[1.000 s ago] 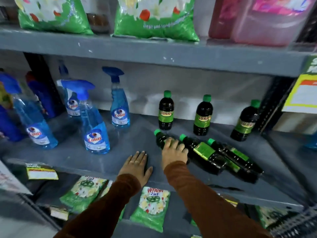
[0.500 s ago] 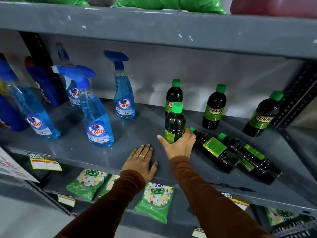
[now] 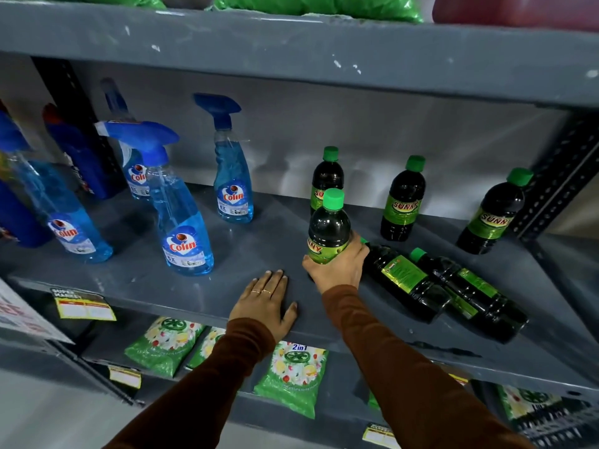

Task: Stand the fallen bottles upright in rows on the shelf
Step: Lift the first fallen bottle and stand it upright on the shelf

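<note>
The step in hand looks to be the setting upright of one fallen bottle; the right hand (image 3: pixel 337 268) is wrapped round the lower body of a dark bottle with a green cap (image 3: pixel 328 229), which stands vertical near the middle of the grey shelf (image 3: pixel 259 241), in front of an upright bottle (image 3: pixel 326 176) at the back edge; whether its base already rests on the shelf cannot be told, since the hand hides it; the thumb sits on the left of the label and the fingers (image 3: pixel 358 251) curl round the right side, closed firmly on the bottle; the left hand (image 3: pixel 264 301) lies flat, fingers spread and holding nothing, palm down on the front edge of the shelf, apparently as a brace; two more bottles stand along the back edge, one (image 3: pixel 403 199) right of centre and one (image 3: pixel 492 213) toward the back right corner; two fallen bottles (image 3: pixel 405 280) (image 3: pixel 470 291) lie on their sides just right of the right hand, side by side, caps pointing toward the back left, bodies running to the front right; the next move, as I judge it, calls for seating the held bottle in line with the one behind it, letting go without tipping it, then reaching for the nearer lying bottle, whose cap end touches or nearly touches the knuckles; the blue spray bottles (image 3: pixel 181 222) on the left half stand well apart from this work.
</note>
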Motion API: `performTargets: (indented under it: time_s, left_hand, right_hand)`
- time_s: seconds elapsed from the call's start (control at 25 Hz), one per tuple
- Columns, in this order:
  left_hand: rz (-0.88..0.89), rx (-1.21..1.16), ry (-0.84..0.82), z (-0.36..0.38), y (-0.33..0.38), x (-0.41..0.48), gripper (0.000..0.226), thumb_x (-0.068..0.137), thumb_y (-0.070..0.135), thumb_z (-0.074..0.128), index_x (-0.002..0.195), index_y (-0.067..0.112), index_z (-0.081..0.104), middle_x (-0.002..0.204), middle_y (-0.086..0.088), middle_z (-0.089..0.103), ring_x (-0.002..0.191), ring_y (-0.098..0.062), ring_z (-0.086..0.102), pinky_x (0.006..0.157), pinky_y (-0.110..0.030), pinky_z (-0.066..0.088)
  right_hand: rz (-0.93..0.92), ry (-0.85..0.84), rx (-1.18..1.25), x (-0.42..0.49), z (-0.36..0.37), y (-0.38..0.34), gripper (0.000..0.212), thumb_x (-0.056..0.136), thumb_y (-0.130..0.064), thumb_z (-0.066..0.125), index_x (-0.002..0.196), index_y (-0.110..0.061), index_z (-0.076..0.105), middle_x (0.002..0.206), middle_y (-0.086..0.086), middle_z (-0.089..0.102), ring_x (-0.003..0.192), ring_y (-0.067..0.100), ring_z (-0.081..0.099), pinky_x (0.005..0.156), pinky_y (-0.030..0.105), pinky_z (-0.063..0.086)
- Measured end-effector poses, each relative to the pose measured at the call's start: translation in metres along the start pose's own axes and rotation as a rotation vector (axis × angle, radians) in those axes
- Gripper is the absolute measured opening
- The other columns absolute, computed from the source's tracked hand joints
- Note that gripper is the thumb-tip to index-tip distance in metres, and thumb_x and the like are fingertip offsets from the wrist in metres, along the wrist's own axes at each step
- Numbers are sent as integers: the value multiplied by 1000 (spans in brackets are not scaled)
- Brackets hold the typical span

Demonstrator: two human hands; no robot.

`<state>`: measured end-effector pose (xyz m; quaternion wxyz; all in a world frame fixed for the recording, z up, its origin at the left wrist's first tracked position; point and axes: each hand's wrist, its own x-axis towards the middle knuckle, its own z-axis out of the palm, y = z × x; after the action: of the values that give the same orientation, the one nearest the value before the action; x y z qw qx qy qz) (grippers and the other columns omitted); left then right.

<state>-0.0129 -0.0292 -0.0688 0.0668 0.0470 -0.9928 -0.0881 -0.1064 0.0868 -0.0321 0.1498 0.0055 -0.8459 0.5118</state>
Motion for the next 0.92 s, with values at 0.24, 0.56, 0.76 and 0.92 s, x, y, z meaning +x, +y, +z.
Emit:
performTargets:
  time_s: [0.24, 0.56, 0.76, 0.92]
  left_hand:
    - [8, -11, 10, 1, -2, 0, 65, 89, 50, 29, 143, 16, 19, 155, -2, 20, 143, -17, 15, 119, -34, 8]
    - [180, 78, -128, -4, -16, -12, 114, 57, 82, -16, 144, 13, 10, 157, -5, 11, 144, -19, 7, 119, -34, 4]
    - [189, 112, -183, -8, -14, -20, 124, 46, 85, -12, 144, 11, 4, 157, -8, 6, 145, -21, 5, 119, -34, 3]
    - [178, 103, -199, -11, -12, -21, 140, 32, 88, -26, 144, 9, 4, 157, -9, 5, 145, -20, 4, 118, -33, 2]
  right_hand:
    - [59, -207, 260, 1, -7, 10, 108, 51, -3, 85, 139, -7, 22, 133, 10, 40, 118, 16, 46, 100, 23, 37]
    - [79, -299, 73, -8, -33, 11, 68, 50, -22, 89, 108, -9, 55, 112, 15, 65, 100, 24, 62, 92, 38, 51]
    - [60, -345, 53, -36, -40, 13, 74, 46, -29, 89, 107, -11, 52, 114, 11, 63, 103, 23, 61, 92, 42, 51]
    - [32, -338, 41, -53, -47, 11, 68, 44, -32, 90, 99, -17, 52, 109, 8, 67, 96, 17, 62, 87, 36, 54]
